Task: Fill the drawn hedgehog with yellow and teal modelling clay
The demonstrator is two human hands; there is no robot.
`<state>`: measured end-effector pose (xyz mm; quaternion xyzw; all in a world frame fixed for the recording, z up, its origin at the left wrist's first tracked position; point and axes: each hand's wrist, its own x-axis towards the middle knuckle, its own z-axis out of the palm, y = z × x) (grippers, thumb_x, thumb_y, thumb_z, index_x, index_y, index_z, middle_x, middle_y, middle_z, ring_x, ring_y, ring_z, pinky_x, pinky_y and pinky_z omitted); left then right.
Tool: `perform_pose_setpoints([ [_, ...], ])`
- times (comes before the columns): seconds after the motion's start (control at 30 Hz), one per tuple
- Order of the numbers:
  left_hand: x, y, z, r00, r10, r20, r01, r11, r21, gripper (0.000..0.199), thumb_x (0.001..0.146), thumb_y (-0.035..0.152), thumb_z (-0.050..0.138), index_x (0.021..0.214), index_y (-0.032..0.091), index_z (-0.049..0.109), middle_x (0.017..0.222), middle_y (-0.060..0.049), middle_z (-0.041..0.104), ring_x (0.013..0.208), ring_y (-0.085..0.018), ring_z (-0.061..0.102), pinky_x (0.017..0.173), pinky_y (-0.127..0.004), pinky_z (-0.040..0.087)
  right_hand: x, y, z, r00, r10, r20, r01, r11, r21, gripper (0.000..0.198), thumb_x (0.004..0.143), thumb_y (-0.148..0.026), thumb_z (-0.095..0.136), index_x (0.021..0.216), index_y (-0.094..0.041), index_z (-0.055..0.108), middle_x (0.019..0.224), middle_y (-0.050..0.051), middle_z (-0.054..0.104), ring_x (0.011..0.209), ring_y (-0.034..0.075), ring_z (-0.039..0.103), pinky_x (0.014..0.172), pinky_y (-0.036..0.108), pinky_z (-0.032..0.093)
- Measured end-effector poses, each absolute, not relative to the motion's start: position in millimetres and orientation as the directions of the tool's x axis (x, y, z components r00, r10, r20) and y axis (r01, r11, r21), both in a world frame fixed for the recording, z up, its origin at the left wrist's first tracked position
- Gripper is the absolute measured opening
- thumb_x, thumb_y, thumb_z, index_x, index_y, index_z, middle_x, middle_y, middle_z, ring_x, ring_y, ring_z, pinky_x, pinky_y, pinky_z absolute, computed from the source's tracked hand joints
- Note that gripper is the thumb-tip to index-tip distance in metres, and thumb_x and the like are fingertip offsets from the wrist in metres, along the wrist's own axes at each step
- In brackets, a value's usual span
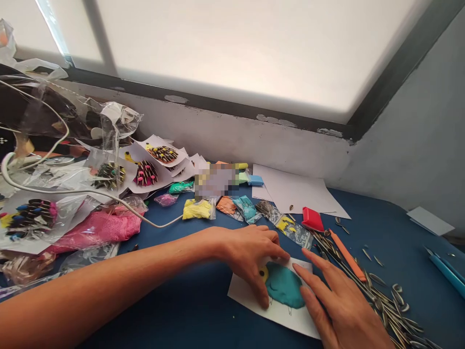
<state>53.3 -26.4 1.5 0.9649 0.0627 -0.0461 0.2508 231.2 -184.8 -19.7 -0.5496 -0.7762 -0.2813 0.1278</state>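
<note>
A white paper card [250,293] lies on the blue table between my hands. Flattened teal modelling clay [286,288] covers its middle, with a small yellow clay piece [263,274] bearing a dark eye at the left end. Short pencilled legs show below the teal clay. My left hand [250,252] arches over the card's left side, thumb and fingers apart, its thumb beside the yellow piece. From the right, my right hand [337,305] reaches in with fingers spread, the tips at the clay's right edge; whether they press on it I cannot tell. Neither hand holds anything.
Sunflower seeds [381,303] lie at the right around an orange stick-like tool [347,254]. Behind are a red block [313,219], bagged clay [198,209] and paper sheets [298,189]. Seed-covered clay pictures [147,172] and a white cable [90,191] fill the left.
</note>
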Motion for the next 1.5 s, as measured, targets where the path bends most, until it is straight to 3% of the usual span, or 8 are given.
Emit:
perform_pose_setpoints([
  [0.17, 55, -25, 1, 0.986, 0.095, -0.137, 0.149, -0.867, 0.475, 0.076, 0.064, 0.054, 0.077, 0.129, 0.024, 0.053, 0.114, -0.007, 0.049, 0.103, -0.024, 0.047, 0.088, -0.033, 0.040, 235, -183, -7, -0.330, 0.780, 0.531, 0.943, 0.246, 0.225, 0.034, 0.098, -0.028, 0.040, 0.095, -0.022, 0.074, 0.110, 0.007, 0.073, 0.099, 0.018, 0.072, 0.074, 0.025, 0.061],
  [0.47, 52, -29, 4, 0.989, 0.089, -0.117, 0.133, -0.885, 0.446, 0.073, 0.065, 0.055, 0.076, 0.128, 0.024, 0.054, 0.114, -0.007, 0.049, 0.101, -0.024, 0.046, 0.088, -0.034, 0.039, 236, -193, -22, -0.465, 0.775, 0.428, 0.884, 0.384, 0.265, 0.034, 0.089, -0.016, 0.046, 0.112, -0.021, 0.071, 0.134, 0.014, 0.060, 0.119, 0.023, 0.061, 0.085, 0.031, 0.058],
  [0.6, 53, -32, 4, 0.988, 0.102, -0.119, 0.144, -0.891, 0.431, 0.080, 0.065, 0.055, 0.077, 0.134, 0.025, 0.051, 0.114, -0.008, 0.049, 0.102, -0.025, 0.046, 0.088, -0.035, 0.038, 232, -197, -30, -0.480, 0.761, 0.437, 0.877, 0.402, 0.264, 0.036, 0.089, -0.025, 0.054, 0.122, -0.019, 0.067, 0.141, 0.019, 0.053, 0.130, 0.030, 0.052, 0.092, 0.040, 0.054],
  [0.73, 53, -32, 4, 0.990, 0.091, -0.105, 0.128, -0.892, 0.434, 0.075, 0.065, 0.057, 0.077, 0.129, 0.024, 0.055, 0.114, -0.008, 0.049, 0.102, -0.024, 0.045, 0.088, -0.035, 0.038, 228, -198, -28, -0.521, 0.724, 0.453, 0.853, 0.421, 0.309, 0.037, 0.089, -0.036, 0.058, 0.119, -0.019, 0.069, 0.137, 0.020, 0.056, 0.128, 0.032, 0.053, 0.091, 0.042, 0.054],
  [0.9, 54, -31, 2, 0.990, 0.097, -0.106, 0.135, -0.883, 0.449, 0.075, 0.064, 0.056, 0.078, 0.128, 0.026, 0.055, 0.116, -0.008, 0.050, 0.102, -0.025, 0.046, 0.090, -0.036, 0.039, 224, -195, -26, -0.583, 0.651, 0.486, 0.812, 0.454, 0.366, 0.030, 0.090, -0.034, 0.056, 0.108, -0.017, 0.073, 0.125, 0.020, 0.066, 0.120, 0.030, 0.060, 0.087, 0.039, 0.055],
  [1.03, 54, -32, 1, 0.990, 0.091, -0.104, 0.128, -0.888, 0.442, 0.075, 0.065, 0.058, 0.076, 0.128, 0.024, 0.055, 0.115, -0.009, 0.050, 0.103, -0.025, 0.046, 0.090, -0.037, 0.039, 223, -195, -28, -0.586, 0.656, 0.476, 0.810, 0.458, 0.366, 0.032, 0.088, -0.034, 0.059, 0.113, -0.016, 0.072, 0.126, 0.020, 0.065, 0.121, 0.030, 0.059, 0.089, 0.039, 0.054],
  [1.27, 53, -32, 3, 0.985, 0.107, -0.134, 0.156, -0.880, 0.448, 0.090, 0.066, 0.055, 0.076, 0.144, 0.024, 0.042, 0.122, -0.008, 0.048, 0.110, -0.026, 0.045, 0.095, -0.037, 0.038, 219, -194, -28, -0.578, 0.634, 0.514, 0.816, 0.455, 0.356, 0.030, 0.092, -0.034, 0.053, 0.104, -0.018, 0.075, 0.119, 0.018, 0.069, 0.114, 0.028, 0.063, 0.084, 0.037, 0.055],
  [1.5, 54, -31, 3, 0.989, 0.091, -0.114, 0.134, -0.880, 0.456, 0.080, 0.066, 0.053, 0.077, 0.136, 0.024, 0.050, 0.118, -0.008, 0.049, 0.108, -0.026, 0.046, 0.095, -0.036, 0.038, 219, -191, -28, -0.574, 0.640, 0.511, 0.819, 0.446, 0.361, 0.038, 0.090, -0.045, 0.055, 0.114, -0.021, 0.072, 0.124, 0.018, 0.065, 0.117, 0.028, 0.061, 0.084, 0.037, 0.054],
])
